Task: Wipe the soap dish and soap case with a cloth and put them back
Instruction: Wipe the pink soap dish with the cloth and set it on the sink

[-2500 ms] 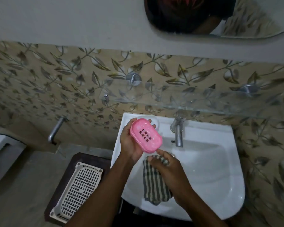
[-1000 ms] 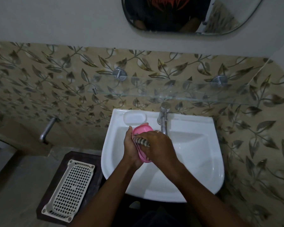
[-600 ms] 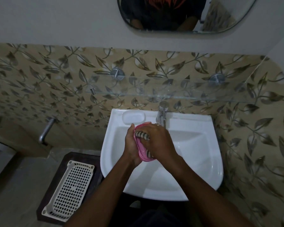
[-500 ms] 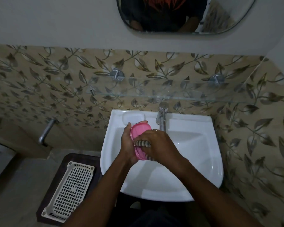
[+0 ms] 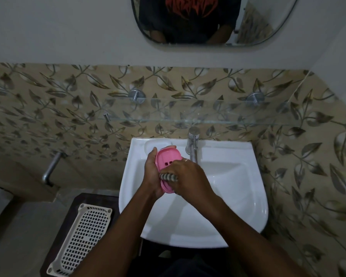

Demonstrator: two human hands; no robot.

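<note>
Head view: the left hand (image 5: 151, 173) is wrapped around the pink soap case (image 5: 166, 163), holding it over the white sink (image 5: 238, 196). Just right of it, the right hand (image 5: 190, 177) closes on the striped cloth (image 5: 169, 177), pressed against the case's lower half.

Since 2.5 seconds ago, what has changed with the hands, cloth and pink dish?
The right hand lifted the striped cloth off the sink rim and now presses it against the pink soap dish. The left hand holds the dish as before; the white basket is unmoved.
</note>
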